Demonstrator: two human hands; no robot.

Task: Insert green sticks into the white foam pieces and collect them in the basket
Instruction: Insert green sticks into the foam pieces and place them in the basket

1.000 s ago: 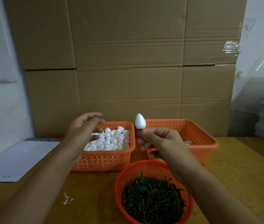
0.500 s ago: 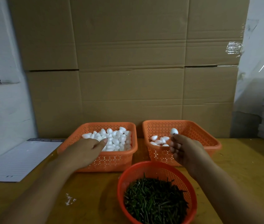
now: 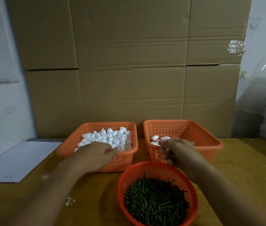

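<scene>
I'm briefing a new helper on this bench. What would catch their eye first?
Three orange containers on the table: the left basket heaped with white foam pieces, the right basket holding only a few, and a round bowl of green sticks nearest. The left hand reaches into the foam; the right hand hangs blurred at the right basket's near edge.

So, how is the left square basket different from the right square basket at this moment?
The left square basket holds a high pile of white foam pieces; the right square basket holds only a few foam pieces, in its left part. The left hand reaches into the left one, while the right hand is at the near rim of the right one. Both are orange, perforated and stand side by side.
</scene>
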